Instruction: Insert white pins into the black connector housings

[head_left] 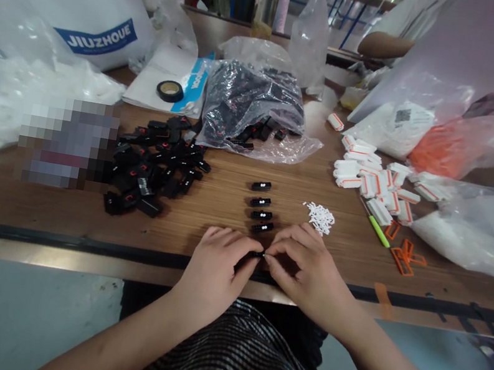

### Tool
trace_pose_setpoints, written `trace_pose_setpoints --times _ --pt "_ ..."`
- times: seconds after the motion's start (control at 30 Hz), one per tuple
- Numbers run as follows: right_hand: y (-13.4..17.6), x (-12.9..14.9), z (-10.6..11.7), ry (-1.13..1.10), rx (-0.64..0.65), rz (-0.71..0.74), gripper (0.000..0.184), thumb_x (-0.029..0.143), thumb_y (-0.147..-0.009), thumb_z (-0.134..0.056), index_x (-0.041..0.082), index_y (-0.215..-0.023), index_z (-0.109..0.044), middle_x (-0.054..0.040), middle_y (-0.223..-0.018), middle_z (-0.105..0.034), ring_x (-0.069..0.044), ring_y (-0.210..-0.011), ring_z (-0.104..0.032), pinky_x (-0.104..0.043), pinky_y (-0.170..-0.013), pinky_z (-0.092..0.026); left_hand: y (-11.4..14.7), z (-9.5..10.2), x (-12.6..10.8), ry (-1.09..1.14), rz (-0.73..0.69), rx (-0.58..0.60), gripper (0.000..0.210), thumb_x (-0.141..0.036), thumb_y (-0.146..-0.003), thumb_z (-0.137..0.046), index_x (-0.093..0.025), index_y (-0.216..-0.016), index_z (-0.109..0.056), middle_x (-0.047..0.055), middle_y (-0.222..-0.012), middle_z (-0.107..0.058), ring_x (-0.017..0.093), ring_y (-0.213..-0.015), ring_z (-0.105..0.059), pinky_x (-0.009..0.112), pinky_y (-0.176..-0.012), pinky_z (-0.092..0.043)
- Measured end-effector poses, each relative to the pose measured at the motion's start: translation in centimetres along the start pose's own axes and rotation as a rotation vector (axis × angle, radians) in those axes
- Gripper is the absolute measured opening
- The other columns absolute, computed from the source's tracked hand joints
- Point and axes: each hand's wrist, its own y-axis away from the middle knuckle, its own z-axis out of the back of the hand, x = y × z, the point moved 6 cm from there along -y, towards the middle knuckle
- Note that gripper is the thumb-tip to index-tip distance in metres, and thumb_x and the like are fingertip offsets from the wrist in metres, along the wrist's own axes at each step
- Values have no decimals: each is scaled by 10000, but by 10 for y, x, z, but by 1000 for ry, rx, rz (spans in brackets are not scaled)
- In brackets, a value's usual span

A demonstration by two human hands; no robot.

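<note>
Close to the table's front edge, my left hand (220, 264) grips a small black connector housing (256, 254) between thumb and fingers. My right hand (303, 262) meets it from the right, thumb and index finger pinched at the housing's end; a tiny white piece seems to sit at those fingertips, mostly hidden. Just beyond my hands, several similar black housings lie in a column, among them a front one (262, 227) and a far one (261, 185), each with white spots on top. A small heap of white plugs (320, 218) lies beyond my right hand.
Left is a pile of black connectors (156, 160); behind it, black tape (170, 91) on papers. A clear bag of black parts (255, 104) lies at centre back. Right are white pieces with orange strips (375, 178), a green-handled tool (379, 231) and orange frames (405, 256).
</note>
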Motion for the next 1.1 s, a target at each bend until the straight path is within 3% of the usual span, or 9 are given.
trace_pose_setpoints --times 0.23,0.57,0.67,0.77,0.9,0.97,1.1 --pt "-1 11 -3 170 85 51 186 226 -964 -531 196 -865 -685 -53 -924 -680 -212 -917 -537 -397 -850 -399 1 0 1 -1 -6 -16 116 -125 -897 -614 -221 -955 -640 4 -886 -703 208 -826 -617 403 -791 -428" --pt "10 18 1 257 -31 129 167 229 -944 -571 248 -934 -737 -19 -947 -745 -211 -896 -592 -421 -861 -385 2 0 1 4 -5 -28 124 -135 -895 -637 -229 -974 -649 6 -904 -719 213 -838 -634 421 -810 -444" --pt "13 -10 19 201 -75 39 162 258 -924 -591 271 -964 -748 -15 -951 -749 -208 -905 -623 -397 -841 -424 2 0 2 6 -15 -33 118 -146 -900 -639 -229 -982 -652 3 -898 -716 205 -827 -629 417 -812 -441" --pt "18 -66 54 276 -206 -192 212 298 -924 -560 245 -881 -761 -45 -915 -756 -219 -864 -666 -372 -795 -465 2 0 2 -1 -11 -28 115 -147 -901 -641 -235 -974 -656 -3 -889 -713 200 -817 -624 412 -814 -437" --pt "25 -126 79 375 -163 -460 225 360 -862 -597 234 -833 -782 -29 -784 -754 -214 -705 -673 -331 -662 -457 1 0 2 -9 -13 -32 122 -150 -901 -644 -242 -979 -657 -8 -878 -711 196 -804 -621 400 -804 -436" --pt "25 -134 77 303 -127 -510 222 389 -842 -620 241 -824 -785 -9 -760 -754 -192 -669 -666 -306 -622 -445 1 0 1 -7 -16 -35 121 -154 -901 -644 -242 -983 -658 -8 -869 -708 195 -798 -621 395 -799 -436" --pt "20 -127 68 269 -115 -474 216 372 -840 -611 237 -794 -772 7 -715 -738 -161 -627 -641 -285 -603 -422 1 1 1 -4 -20 -40 119 -148 -898 -648 -235 -979 -658 -6 -856 -704 192 -792 -619 388 -797 -434"
